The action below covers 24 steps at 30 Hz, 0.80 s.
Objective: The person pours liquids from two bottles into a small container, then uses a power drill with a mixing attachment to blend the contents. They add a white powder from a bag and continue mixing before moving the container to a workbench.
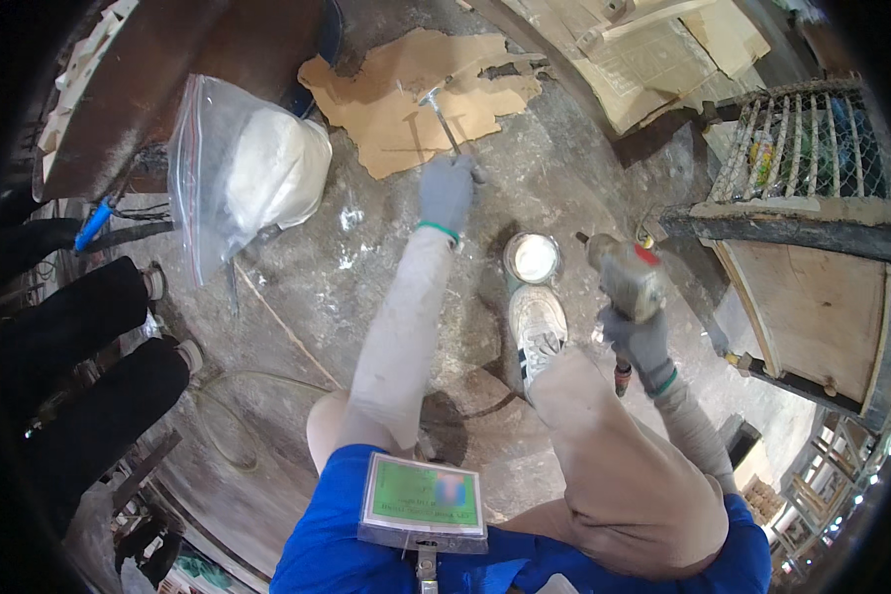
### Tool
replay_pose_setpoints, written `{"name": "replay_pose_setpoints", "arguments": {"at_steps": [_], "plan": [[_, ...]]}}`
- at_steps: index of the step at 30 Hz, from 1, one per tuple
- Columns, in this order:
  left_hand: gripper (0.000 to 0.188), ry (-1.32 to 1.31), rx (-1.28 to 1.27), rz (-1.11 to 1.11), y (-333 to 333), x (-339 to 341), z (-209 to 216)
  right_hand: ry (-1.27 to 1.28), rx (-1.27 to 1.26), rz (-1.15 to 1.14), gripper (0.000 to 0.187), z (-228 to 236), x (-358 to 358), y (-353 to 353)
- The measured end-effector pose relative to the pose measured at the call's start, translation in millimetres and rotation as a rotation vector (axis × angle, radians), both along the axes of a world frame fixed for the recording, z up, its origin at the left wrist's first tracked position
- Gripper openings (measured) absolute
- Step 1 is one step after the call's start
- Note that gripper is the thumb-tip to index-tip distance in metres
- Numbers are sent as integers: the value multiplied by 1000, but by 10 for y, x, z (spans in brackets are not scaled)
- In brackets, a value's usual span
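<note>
My left hand, in a grey glove with a green cuff, is closed around the near end of a T-shaped metal rod. The rod's crosspiece points away from me, above a torn sheet of brown cardboard on the floor. At the right, my gloved right hand grips a worn pistol-grip power tool by its handle. Its narrow nose points to the far left. Between my hands, a round container with white material inside stands just beyond the tip of my shoe.
Left of the cardboard sits a clear plastic bag with a white bundle. A person's dark-trousered legs are at the left. A metal mesh cage and wooden panel flank the right. A thin hose curves across the floor.
</note>
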<state>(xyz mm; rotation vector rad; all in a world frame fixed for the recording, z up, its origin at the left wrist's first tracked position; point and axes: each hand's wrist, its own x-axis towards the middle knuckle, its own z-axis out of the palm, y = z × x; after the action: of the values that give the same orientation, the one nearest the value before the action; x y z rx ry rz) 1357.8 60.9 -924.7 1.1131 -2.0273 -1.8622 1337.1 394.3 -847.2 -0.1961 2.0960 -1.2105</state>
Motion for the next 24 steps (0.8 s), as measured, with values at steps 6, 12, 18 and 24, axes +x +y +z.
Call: {"name": "replay_pose_setpoints", "arguments": {"at_steps": [6, 12, 18, 24], "plan": [[39, -636, -637, -84, -593, -118, -200, -266, 6, -237, 17, -596, -698, -17], [42, -39, -380, 320, 194, 471, -187, 56, -60, -48, 25, -709, -899, 104], [27, -363, -112, 339, 1580, 1112, -249, 73, 542, 111, 43, -651, -661, 190], [28, -262, -51, 242, 1956, 1221, -690, 442, 608, 319, 39, -945, -414, 97]]}}
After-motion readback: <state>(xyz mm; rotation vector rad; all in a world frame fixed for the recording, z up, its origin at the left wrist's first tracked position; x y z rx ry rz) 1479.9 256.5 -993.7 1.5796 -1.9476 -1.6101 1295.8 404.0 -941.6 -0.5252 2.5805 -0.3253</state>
